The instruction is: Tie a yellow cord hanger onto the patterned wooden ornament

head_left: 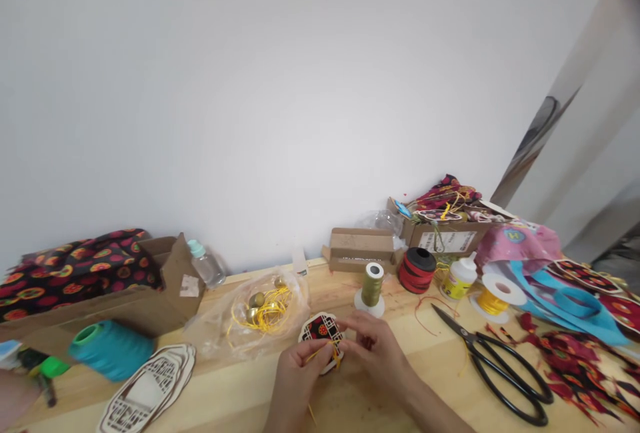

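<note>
Both my hands meet low in the middle of the wooden table (235, 400). My left hand (295, 373) pinches a yellow cord (325, 353) against a small round lattice ornament (321, 333) with black patterned fabric in it. My right hand (373, 346) is closed in a pinch on the same cord at the ornament's right edge. The ornament rests on or just above the table between the fingers. A loose end of yellow cord trails down beneath my left hand.
Black scissors (500, 370) lie to the right. Behind stand an olive thread spool (372, 284), a red-black spool (417, 269), a glue bottle (459, 278) and a yellow cord reel (495, 296). At left: teal thread cone (111, 350), wooden cutouts (147, 386), bag of beads (260, 310), cardboard boxes (135, 300).
</note>
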Demonstrator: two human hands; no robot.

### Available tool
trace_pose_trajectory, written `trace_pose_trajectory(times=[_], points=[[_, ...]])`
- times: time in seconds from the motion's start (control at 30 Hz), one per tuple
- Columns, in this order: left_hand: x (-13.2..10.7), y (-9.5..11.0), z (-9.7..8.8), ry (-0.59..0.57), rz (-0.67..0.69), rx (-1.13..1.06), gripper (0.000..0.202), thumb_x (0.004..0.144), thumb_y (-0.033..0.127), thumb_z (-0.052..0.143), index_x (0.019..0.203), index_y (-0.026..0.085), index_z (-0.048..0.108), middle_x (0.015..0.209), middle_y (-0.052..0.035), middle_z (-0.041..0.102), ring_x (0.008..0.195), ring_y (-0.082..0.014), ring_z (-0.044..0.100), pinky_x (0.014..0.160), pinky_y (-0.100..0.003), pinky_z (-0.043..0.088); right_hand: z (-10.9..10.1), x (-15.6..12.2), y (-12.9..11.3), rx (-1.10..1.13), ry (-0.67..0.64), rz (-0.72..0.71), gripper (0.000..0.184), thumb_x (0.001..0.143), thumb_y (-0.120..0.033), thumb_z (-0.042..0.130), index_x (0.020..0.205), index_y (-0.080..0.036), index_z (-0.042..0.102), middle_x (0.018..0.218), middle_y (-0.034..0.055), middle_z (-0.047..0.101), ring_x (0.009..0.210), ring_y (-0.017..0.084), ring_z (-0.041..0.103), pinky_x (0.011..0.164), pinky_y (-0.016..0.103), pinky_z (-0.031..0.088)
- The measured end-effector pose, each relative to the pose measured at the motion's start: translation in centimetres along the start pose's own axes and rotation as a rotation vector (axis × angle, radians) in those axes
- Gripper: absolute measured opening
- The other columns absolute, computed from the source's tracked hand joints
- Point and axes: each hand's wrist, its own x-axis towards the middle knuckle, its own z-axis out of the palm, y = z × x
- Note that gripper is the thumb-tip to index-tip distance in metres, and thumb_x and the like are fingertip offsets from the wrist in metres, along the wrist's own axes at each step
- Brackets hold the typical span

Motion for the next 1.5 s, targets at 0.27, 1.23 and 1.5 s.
trace_pose_trajectory(times=[0.27,1.23,1.5], points=[[-0.7,0.7,0.2,-0.088,-0.044,0.015,0.025,0.054,0.031,0.07,0.07,0.013,0.07,0.052,-0.0015,0.066,0.056,-0.014,0.058,0.055,-0.02,0.043,1.2,-0.2,0.7,-0.044,0.027,-0.045,0.019,0.075,-0.027,0.053,0.071,-0.019,0.069,0.056,0.0021,0.056,0.055,0.013,0.05,0.051,0.022,0.039],[-0.8,1.2,0.6,-0.042,-0.034,0.07,0.016,0.052,0.029,0.069,0.061,0.015,0.07,0.042,0.0035,0.058,0.041,-0.0064,0.043,0.044,-0.015,0.035,0.7,-0.6,0.2,-0.124,0.094,-0.167,0.019,0.076,-0.021,0.051,0.065,-0.014,0.065,0.054,0.0015,0.054,0.052,0.01,0.049,0.049,0.018,0.036],[-1.0,1.3,0.8,-0.006,0.013,0.058,0.015,0.05,0.027,0.069,0.055,0.014,0.067,0.028,0.0086,0.038,0.029,-0.0022,0.023,0.031,-0.014,0.018,0.8,-0.4,0.3,-0.121,0.074,-0.118,0.019,0.076,-0.023,0.051,0.063,-0.015,0.063,0.053,-0.0002,0.052,0.051,0.009,0.046,0.048,0.018,0.035]])
